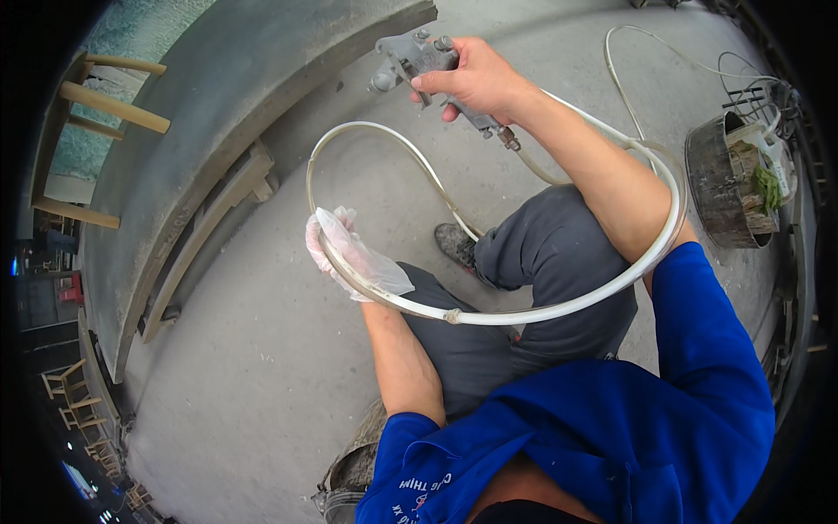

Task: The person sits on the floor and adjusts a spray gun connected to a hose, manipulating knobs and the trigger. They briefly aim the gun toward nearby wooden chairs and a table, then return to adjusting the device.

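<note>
My right hand (476, 80) grips a grey metal spray gun (410, 59), its nozzle pointing left toward a grey board. A whitish hose (559, 306) runs from the gun's base, loops around my right arm and across my knees. My left hand (345, 253), in a thin clear plastic glove, holds a bend of that hose above the floor. I am crouched, in dark grey trousers and a blue shirt.
A large grey-coated panel (201, 105) lies tilted at the upper left, with wooden pieces (205, 231) along its edge. Wooden chair frames (105, 105) stand at far left. A round dark bucket (729, 179) with tools sits at right. The concrete floor (262, 375) is dusty.
</note>
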The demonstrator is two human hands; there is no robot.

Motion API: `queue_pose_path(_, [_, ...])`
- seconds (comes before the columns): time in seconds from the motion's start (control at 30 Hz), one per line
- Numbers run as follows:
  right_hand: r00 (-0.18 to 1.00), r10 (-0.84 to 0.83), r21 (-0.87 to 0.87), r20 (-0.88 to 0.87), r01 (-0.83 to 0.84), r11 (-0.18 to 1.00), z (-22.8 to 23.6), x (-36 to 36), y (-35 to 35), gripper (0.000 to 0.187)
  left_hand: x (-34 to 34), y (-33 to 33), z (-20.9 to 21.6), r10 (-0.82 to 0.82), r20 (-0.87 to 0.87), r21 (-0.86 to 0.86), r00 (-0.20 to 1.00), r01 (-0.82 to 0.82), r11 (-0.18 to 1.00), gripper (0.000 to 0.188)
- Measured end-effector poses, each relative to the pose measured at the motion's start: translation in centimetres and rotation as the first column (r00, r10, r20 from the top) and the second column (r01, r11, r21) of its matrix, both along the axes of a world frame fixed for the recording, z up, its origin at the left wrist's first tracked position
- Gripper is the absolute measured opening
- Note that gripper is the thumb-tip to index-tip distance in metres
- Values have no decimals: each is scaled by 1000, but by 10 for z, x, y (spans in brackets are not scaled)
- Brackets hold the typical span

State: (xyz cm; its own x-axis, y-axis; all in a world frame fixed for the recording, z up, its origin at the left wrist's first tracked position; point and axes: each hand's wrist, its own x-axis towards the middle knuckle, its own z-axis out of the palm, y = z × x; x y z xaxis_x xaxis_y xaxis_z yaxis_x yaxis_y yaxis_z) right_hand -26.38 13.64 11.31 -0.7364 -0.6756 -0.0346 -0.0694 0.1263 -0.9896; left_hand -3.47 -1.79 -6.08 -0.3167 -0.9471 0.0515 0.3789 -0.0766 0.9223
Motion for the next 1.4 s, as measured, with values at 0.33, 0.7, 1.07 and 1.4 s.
queue_pose_path(0.33, [969,-75,-4,236,78,997,-11,-19,5,39,-2,0,4,32,1,43,1000,-32,999,30])
queue_pose_path(0.7, [959,-194,82,209,180,980,-11,-25,7,41,0,5,14,27,50,55,998,-30,998,31])
queue_pose_path(1.07, [894,-333,161,300,297,941,-40,-57,14,41,2,2,5,12,21,43,1000,-13,999,28])
queue_pose_path(1.4, [852,-406,149,331,377,914,-55,-71,25,41,0,3,10,28,47,41,998,-30,999,32])
